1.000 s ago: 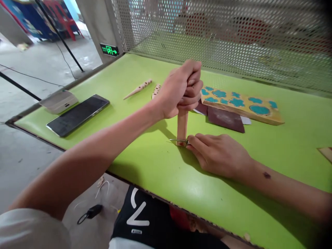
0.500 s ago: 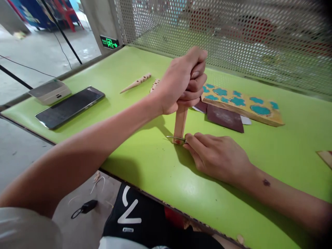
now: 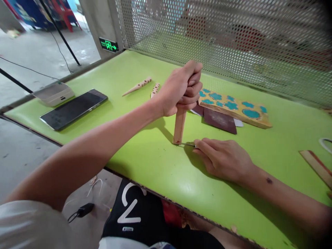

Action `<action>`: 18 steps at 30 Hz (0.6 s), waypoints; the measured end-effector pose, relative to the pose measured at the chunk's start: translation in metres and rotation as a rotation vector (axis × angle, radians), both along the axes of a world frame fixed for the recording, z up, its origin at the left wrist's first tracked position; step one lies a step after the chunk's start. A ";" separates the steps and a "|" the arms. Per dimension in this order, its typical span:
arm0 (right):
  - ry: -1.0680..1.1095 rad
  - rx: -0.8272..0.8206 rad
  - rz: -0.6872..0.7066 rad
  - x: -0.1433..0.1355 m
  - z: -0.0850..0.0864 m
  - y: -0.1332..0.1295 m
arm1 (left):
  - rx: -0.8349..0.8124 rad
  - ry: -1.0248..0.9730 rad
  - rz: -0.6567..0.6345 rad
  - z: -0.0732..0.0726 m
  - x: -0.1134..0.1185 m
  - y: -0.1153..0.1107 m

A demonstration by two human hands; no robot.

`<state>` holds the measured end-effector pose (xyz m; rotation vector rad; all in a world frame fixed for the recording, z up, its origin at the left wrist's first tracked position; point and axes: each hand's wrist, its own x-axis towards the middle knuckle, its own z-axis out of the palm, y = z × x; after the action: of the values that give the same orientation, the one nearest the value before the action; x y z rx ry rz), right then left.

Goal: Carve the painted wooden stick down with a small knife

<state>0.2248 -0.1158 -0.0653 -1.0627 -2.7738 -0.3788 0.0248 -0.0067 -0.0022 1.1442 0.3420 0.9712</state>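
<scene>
Shifting rightward, right hand (image 3: pixel 225 157) fingers pinch the metal tool (image 3: pixel 190 145), exposing the foot of the wooden strip (image 3: pixel 179 126) clenched in left hand (image 3: pixel 178 88) fingers.

Green tabletop (image 3: pixel 181 186), dark phone (image 3: pixel 75 109) beside a pale case (image 3: pixel 55 94), carved wooden sticks (image 3: pixel 137 86), dark sandpaper (image 3: pixel 220 120), blue-patched yellow board (image 3: pixel 233 106)

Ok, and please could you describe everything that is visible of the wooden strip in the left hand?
The wooden strip is narrow, straight and light brown, with flat faces and a small reddish mark near its lower end. It stands nearly upright, its lower end at the green tabletop. The left hand grips and hides its upper part. A thin metal tool reaches its foot from the right hand; whether they touch is unclear.
</scene>
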 end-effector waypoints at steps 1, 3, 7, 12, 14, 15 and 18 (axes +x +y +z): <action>0.014 0.026 -0.003 -0.004 -0.001 0.001 | -0.017 -0.009 0.006 0.000 0.001 0.000; 0.026 0.064 -0.004 -0.013 -0.001 0.003 | -0.035 -0.010 0.018 0.001 0.001 -0.001; 0.019 0.054 -0.011 -0.022 -0.001 0.004 | 0.015 0.028 0.001 0.003 0.001 -0.003; -0.047 -0.062 -0.045 -0.021 0.003 0.001 | 0.043 0.045 -0.023 0.005 -0.001 -0.005; -0.079 -0.095 -0.056 -0.019 0.006 0.000 | 0.049 0.042 -0.025 0.004 -0.003 -0.004; -0.093 -0.104 -0.054 -0.017 0.007 0.000 | 0.051 0.040 -0.025 0.003 -0.004 -0.004; -0.122 -0.101 -0.018 -0.006 0.007 -0.001 | 0.041 0.014 -0.008 0.000 -0.005 -0.002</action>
<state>0.2183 -0.1172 -0.0584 -1.1233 -2.9206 -0.3188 0.0197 -0.0086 -0.0020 1.1897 0.3297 0.9677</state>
